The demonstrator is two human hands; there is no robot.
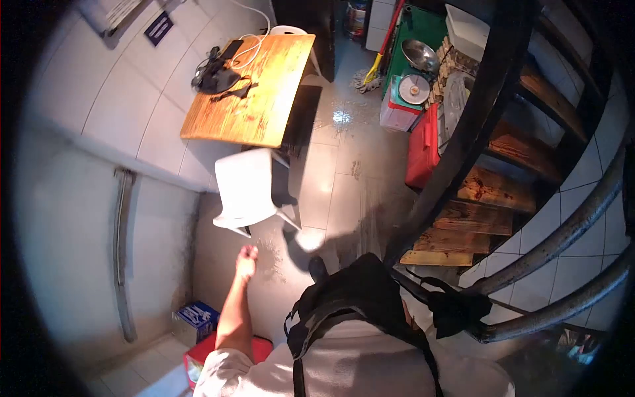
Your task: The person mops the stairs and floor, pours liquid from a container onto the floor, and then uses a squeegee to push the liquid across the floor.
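Note:
My left hand (pixel 247 262) hangs over the tiled floor at the end of my outstretched forearm, just below a white chair (pixel 246 188). Its fingers look curled in, and nothing shows in them. A black bag or garment (pixel 354 291) with straps lies against my chest. My right hand is out of sight; only a sliver of skin shows at the right edge of the black cloth.
A wooden table (pixel 264 99) holds a black strapped item (pixel 218 78) and a white cable. Wooden stairs (pixel 493 188) with metal rails rise on the right. Beyond stand a scale (pixel 414 89), a red cooler (pixel 423 149) and a mop (pixel 368 79). A blue box (pixel 197 319) sits lower left.

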